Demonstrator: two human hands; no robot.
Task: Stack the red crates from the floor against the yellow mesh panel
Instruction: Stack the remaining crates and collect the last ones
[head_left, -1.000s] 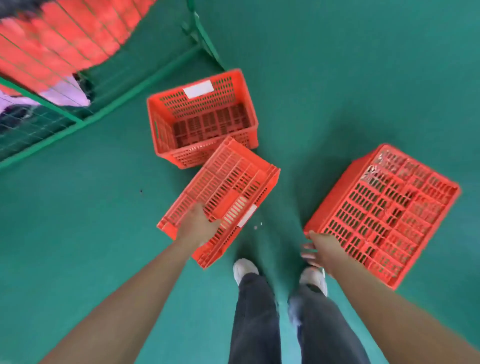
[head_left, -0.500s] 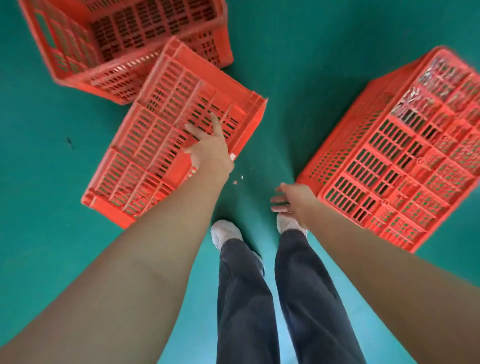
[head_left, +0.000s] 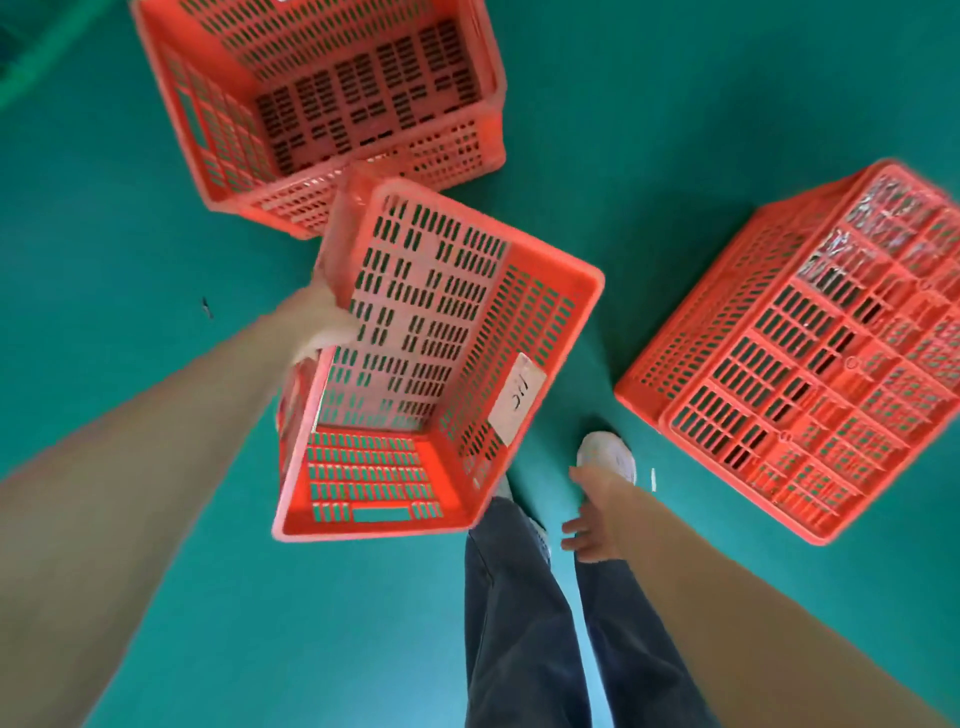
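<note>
- A view looked straight down at a green floor (head_left: 649, 130), with three red crates around a standing person's legs.
- The left grip (head_left: 322, 325) (the person's left hand, blurred) was curled round the left rim of a tilted crate (head_left: 431, 364), holding it off the floor with its open side facing up at the camera.
- A white label (head_left: 518, 397) sat on that crate's right inner wall.
- The right grip (head_left: 592, 525) hung spread and loose, holding nothing, above a white shoe (head_left: 608, 457).
- An upright crate (head_left: 218, 135) stood on the floor beyond the held one, open side up.
- An overturned crate (head_left: 810, 364) lay on the floor to the right, its base on top, well apart from the held crate.
</note>
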